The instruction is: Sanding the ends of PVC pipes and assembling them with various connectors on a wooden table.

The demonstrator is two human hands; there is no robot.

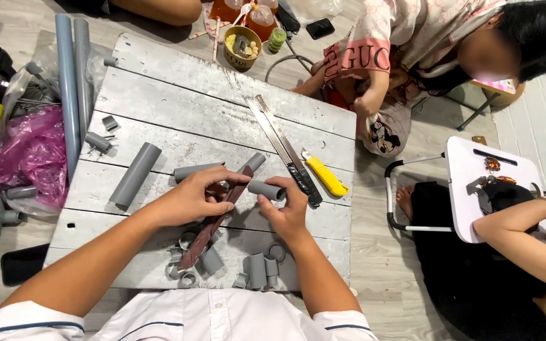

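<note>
My right hand (287,211) grips a short grey pipe piece (265,189), held level above the grey wooden board (178,88). My left hand (192,197) is closed on the upper part of a dark reddish-brown flat tool (206,232) whose long body runs down and left over the board; its tip lies close to the pipe piece. Cut grey rings and short pipe offcuts (257,270) lie on the board just below both hands. Two more grey pipe lengths (196,170) lie behind my left hand.
A metal hacksaw (282,146) and a yellow utility knife (325,177) lie right of my hands. A longer grey pipe (135,174) and long pipes (67,88) sit at the left, near a pink bag (30,155). Two other people sit at the right; a small white table (459,196) stands there.
</note>
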